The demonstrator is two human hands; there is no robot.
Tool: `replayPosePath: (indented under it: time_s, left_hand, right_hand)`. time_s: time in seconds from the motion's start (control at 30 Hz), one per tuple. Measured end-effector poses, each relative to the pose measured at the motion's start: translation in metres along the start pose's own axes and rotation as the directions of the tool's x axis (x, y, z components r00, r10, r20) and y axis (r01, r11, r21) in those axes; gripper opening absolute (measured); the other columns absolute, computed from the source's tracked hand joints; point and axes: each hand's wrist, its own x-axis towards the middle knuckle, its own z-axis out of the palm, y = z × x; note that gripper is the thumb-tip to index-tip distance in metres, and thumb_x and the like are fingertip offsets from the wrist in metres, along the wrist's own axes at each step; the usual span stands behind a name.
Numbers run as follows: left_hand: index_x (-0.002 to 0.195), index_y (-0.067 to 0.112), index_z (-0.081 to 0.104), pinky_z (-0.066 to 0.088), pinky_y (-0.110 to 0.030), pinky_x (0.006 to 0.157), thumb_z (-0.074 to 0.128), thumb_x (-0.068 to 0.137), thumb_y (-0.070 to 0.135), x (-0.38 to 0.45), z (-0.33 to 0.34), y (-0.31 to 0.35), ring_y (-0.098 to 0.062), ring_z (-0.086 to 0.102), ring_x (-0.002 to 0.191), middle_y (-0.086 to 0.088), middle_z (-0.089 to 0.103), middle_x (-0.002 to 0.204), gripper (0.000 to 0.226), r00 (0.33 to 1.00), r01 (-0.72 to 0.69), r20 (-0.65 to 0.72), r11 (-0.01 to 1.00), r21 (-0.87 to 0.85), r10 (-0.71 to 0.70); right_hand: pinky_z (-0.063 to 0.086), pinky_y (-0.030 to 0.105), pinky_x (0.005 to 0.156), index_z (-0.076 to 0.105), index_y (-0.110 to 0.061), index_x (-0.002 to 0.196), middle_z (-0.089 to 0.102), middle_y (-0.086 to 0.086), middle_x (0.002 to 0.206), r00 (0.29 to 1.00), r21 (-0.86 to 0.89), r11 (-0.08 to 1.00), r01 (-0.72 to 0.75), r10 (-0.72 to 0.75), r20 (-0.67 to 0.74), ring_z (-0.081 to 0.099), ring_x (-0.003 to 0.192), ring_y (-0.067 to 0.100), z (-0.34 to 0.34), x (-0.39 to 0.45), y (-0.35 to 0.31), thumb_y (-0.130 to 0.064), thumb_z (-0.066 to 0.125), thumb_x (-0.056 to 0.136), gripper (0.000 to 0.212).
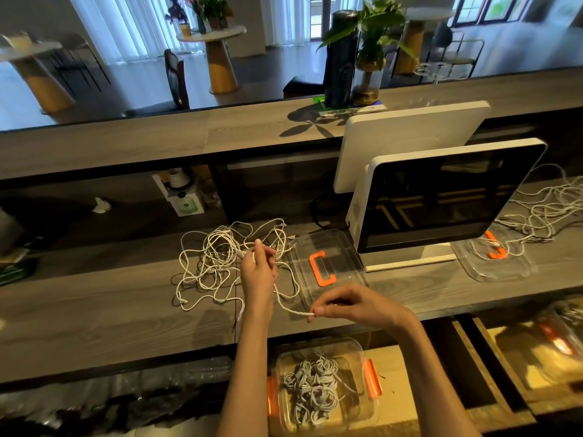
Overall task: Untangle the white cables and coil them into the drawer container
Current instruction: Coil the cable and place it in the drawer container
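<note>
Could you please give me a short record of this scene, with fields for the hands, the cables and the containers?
left hand: raised over the tangle, gripping a white cable
right hand: pinching the same cable's end
held cable: stretched between both hands
tangle of white cables: loose on the desk
drawer container: clear, orange clips, holding coiled cables
clear lid: on the desk, orange handle, beside the monitor

Matt wood-grain counter [94,310], clear glossy plastic container [356,402]

Café counter: till screen [441,197], round tables [211,34] beyond.
</note>
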Motion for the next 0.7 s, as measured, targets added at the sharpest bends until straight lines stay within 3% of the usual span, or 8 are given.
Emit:
replayPosePath:
  time_s: [0.1,0.2,0.27,0.33,0.43,0.5,0.6,0.7]
  left_hand:
    - [0.092,0.006,0.061,0.037,-0.022,0.052,0.036,0.106,0.047,-0.004,0.002,0.000,-0.008,0.044,0.053,0.000,0.051,0.067,0.051,0.977,0.077,0.180,0.977,0.198,-0.113]
    - [0.086,0.007,0.067,0.042,-0.029,0.058,0.030,0.102,0.060,-0.009,0.006,0.003,-0.015,0.051,0.057,-0.009,0.058,0.070,0.067,0.905,0.128,0.356,0.945,0.300,-0.235]
    - [0.080,0.011,0.071,0.042,-0.026,0.055,0.025,0.099,0.069,-0.014,0.008,0.005,-0.015,0.053,0.056,-0.010,0.063,0.071,0.077,0.853,0.140,0.429,0.922,0.361,-0.298]
    - [0.079,0.010,0.070,0.037,-0.021,0.050,0.017,0.096,0.075,-0.019,0.010,0.009,-0.011,0.047,0.050,-0.004,0.059,0.063,0.086,0.777,0.159,0.518,0.908,0.389,-0.358]
    - [0.086,0.004,0.068,0.035,-0.019,0.050,0.007,0.094,0.077,-0.025,0.013,0.018,-0.009,0.042,0.050,-0.001,0.051,0.061,0.095,0.625,0.112,0.671,0.897,0.428,-0.399]
    - [0.089,0.004,0.069,0.034,-0.021,0.053,0.020,0.101,0.068,-0.029,0.014,0.021,-0.008,0.041,0.052,0.000,0.051,0.063,0.081,0.567,0.014,0.735,0.896,0.444,-0.372]
    - [0.093,0.006,0.070,0.033,-0.023,0.055,0.040,0.105,0.049,-0.028,0.016,0.018,-0.007,0.041,0.052,0.003,0.050,0.063,0.054,0.580,-0.075,0.762,0.913,0.401,-0.287]
    - [0.099,0.010,0.075,0.036,-0.019,0.052,0.042,0.106,0.045,-0.020,0.014,0.016,-0.008,0.044,0.053,0.000,0.053,0.067,0.049,0.729,-0.059,0.658,0.941,0.333,-0.188]
  right_hand:
    - [0.054,0.044,0.100,0.077,-0.020,0.115,0.076,0.001,0.112,0.993,0.074,0.995,0.067,-0.060,-0.098,0.068,0.109,0.023,-0.002,0.000,-0.006,-0.029,0.063,0.101,0.022]
    - [0.054,0.028,0.092,0.076,-0.014,0.117,0.077,0.001,0.110,0.964,0.156,0.983,0.094,-0.051,-0.259,0.070,0.107,0.016,-0.001,0.002,-0.006,-0.023,0.062,0.100,0.024]
    - [0.052,0.019,0.081,0.076,-0.012,0.117,0.078,-0.003,0.101,0.920,0.170,0.980,0.103,-0.029,-0.390,0.071,0.095,0.005,-0.001,0.004,-0.004,-0.019,0.063,0.100,0.023]
    - [0.053,0.019,0.074,0.078,-0.015,0.114,0.078,-0.005,0.094,0.860,0.144,0.984,0.103,-0.015,-0.510,0.070,0.086,0.002,-0.002,0.006,-0.002,-0.023,0.066,0.097,0.022]
    - [0.056,0.025,0.081,0.078,-0.028,0.104,0.079,-0.008,0.095,0.794,0.129,0.988,0.085,0.011,-0.608,0.072,0.093,0.009,-0.003,0.009,0.003,-0.025,0.069,0.094,0.014]
    - [0.054,0.018,0.080,0.075,-0.035,0.098,0.078,-0.018,0.091,0.775,0.110,0.990,0.090,-0.001,-0.632,0.071,0.091,0.001,-0.003,0.009,0.002,-0.020,0.069,0.095,0.017]
    - [0.053,0.015,0.076,0.076,-0.032,0.095,0.076,-0.019,0.086,0.771,0.095,0.991,0.091,-0.010,-0.637,0.069,0.085,-0.001,-0.004,0.009,0.004,-0.025,0.070,0.093,0.009]
    - [0.045,0.012,0.063,0.077,-0.022,0.092,0.071,-0.015,0.073,0.741,0.111,0.992,0.059,0.031,-0.671,0.060,0.068,-0.003,-0.004,0.008,0.006,-0.038,0.068,0.090,0.018]
